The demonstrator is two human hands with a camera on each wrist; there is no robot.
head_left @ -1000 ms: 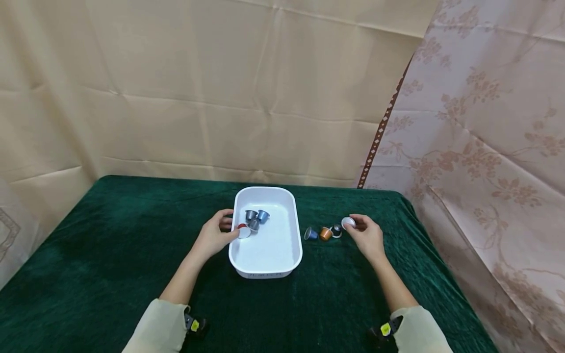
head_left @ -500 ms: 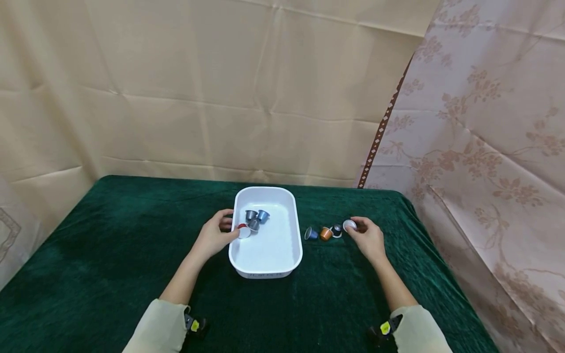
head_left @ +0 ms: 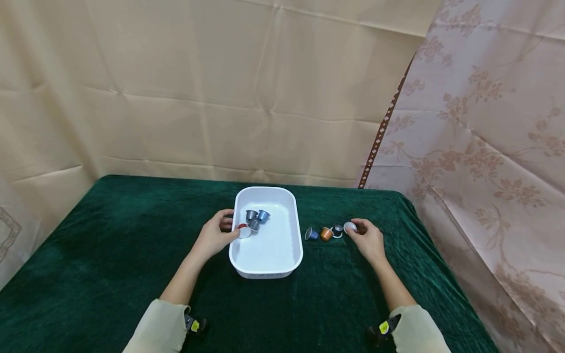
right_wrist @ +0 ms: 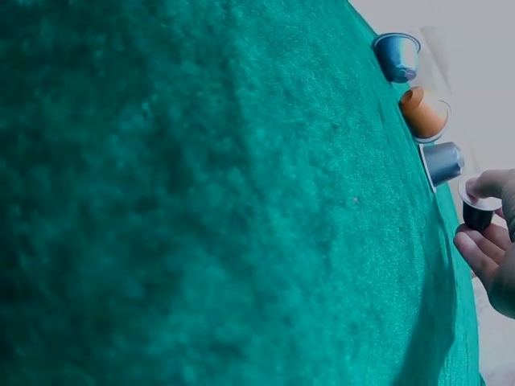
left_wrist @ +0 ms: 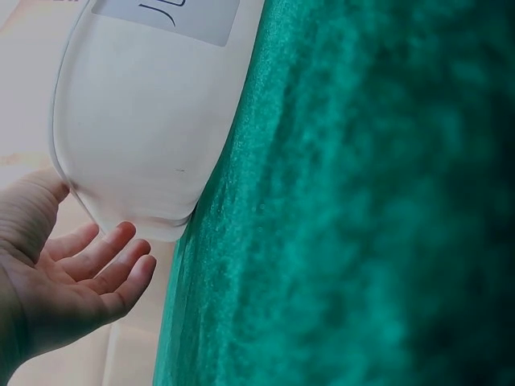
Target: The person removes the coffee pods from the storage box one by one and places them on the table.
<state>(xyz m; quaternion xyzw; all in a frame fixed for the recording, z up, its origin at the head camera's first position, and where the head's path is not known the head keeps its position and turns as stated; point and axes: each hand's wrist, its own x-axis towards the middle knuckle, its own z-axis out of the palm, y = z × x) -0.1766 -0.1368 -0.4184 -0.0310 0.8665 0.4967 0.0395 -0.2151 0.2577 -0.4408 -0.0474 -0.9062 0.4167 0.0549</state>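
Observation:
My left hand (head_left: 214, 236) holds the left side of a white plastic tub (head_left: 275, 252), thumb over the rim and fingers along the outside wall. Inside the tub, near that thumb, lie a red coffee capsule (head_left: 244, 232) with its white lid showing and several blue and grey capsules (head_left: 263, 216). Right of the tub, my right hand (head_left: 368, 239) pinches a dark coffee capsule (right_wrist: 477, 215) by its edge, white lid facing up. Close beside it a row of capsules lies on the cloth: a grey-dark one (right_wrist: 443, 162), an orange one (head_left: 326, 234) and a blue one (head_left: 311, 234).
A dark green velvet cloth (head_left: 132, 245) covers the table. Beige fabric (head_left: 198, 98) hangs behind it, and a floral curtain (head_left: 494, 147) hangs at the right. The tub's front wall carries a label (left_wrist: 173, 16).
My right hand has come slightly down and toward me, bringing the pinched capsule with it. The left hand, the tub and the capsules inside stay put.

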